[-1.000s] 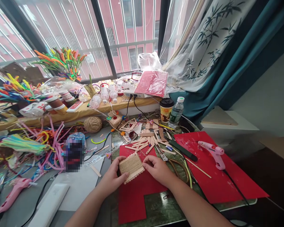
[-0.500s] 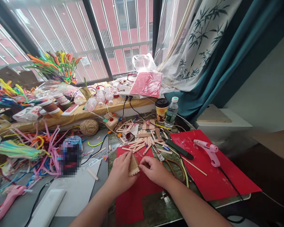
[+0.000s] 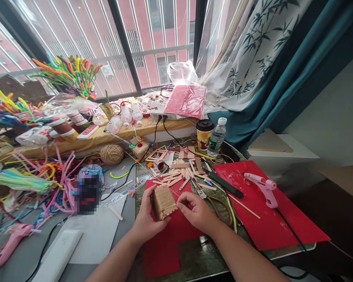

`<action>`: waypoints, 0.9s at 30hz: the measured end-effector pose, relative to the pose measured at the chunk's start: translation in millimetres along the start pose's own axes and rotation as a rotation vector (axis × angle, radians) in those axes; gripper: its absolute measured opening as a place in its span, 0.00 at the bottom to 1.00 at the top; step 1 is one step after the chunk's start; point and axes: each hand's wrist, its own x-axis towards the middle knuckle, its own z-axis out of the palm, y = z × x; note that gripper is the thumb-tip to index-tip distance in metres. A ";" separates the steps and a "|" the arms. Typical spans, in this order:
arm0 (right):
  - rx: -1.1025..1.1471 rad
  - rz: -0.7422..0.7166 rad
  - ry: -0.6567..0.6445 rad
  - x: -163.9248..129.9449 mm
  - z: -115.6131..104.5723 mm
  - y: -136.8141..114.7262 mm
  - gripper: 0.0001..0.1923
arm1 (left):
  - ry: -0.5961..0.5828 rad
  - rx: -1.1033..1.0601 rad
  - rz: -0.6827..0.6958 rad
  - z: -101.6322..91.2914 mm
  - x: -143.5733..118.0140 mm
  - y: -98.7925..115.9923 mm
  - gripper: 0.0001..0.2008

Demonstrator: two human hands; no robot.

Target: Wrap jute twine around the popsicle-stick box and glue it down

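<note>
A small box of craft sticks wrapped in twine (image 3: 165, 200) is tilted above the red sheet (image 3: 161, 250). My left hand (image 3: 145, 215) is closed around its left side and lower edge, with the thumb underneath. At the box's right corner, my right hand (image 3: 195, 211) is pinched shut, apparently on a thin strand of twine; its fingertips partly hide it. Behind both hands lies a heap of loose craft sticks (image 3: 174, 181). Scissors (image 3: 220, 207) rest just right of my right hand.
A pink glue gun (image 3: 264, 188) lies on another red sheet (image 3: 294, 227) at right; a second pink glue gun (image 3: 13, 244) is at lower left. Behind stand a paper cup (image 3: 204, 137) and water bottle (image 3: 217, 139). A twine ball (image 3: 112, 154) and pipe cleaners (image 3: 23, 182) sit left.
My left hand has turned the box, so its wrapped broad face and scalloped edge show more. My right hand stays pinched beside the corner. The view has shifted slightly.
</note>
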 end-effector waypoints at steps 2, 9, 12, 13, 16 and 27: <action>0.007 0.007 -0.010 0.2 0.8 0.4 0.10 | -0.012 -0.060 -0.007 0.8 -0.7 0.4 0.48; 0.076 0.016 -0.026 -0.4 0.3 -1.9 0.12 | -0.008 -0.172 -0.029 15.6 -5.8 0.8 0.47; 0.097 -0.003 -0.036 -1.4 -1.3 -3.9 0.12 | -0.050 -0.201 -0.034 17.5 -4.2 4.0 0.46; 0.094 -0.010 -0.042 -1.6 -1.8 -4.9 0.13 | -0.060 -0.193 -0.024 15.7 -2.9 6.3 0.46; 0.059 -0.021 -0.069 -1.8 -3.0 -8.9 0.13 | -0.063 -0.045 -0.019 3.6 3.0 18.9 0.47; -0.125 -0.112 -0.090 -2.7 -3.1 -9.5 0.06 | -0.140 0.323 -0.076 -14.2 18.4 50.2 0.42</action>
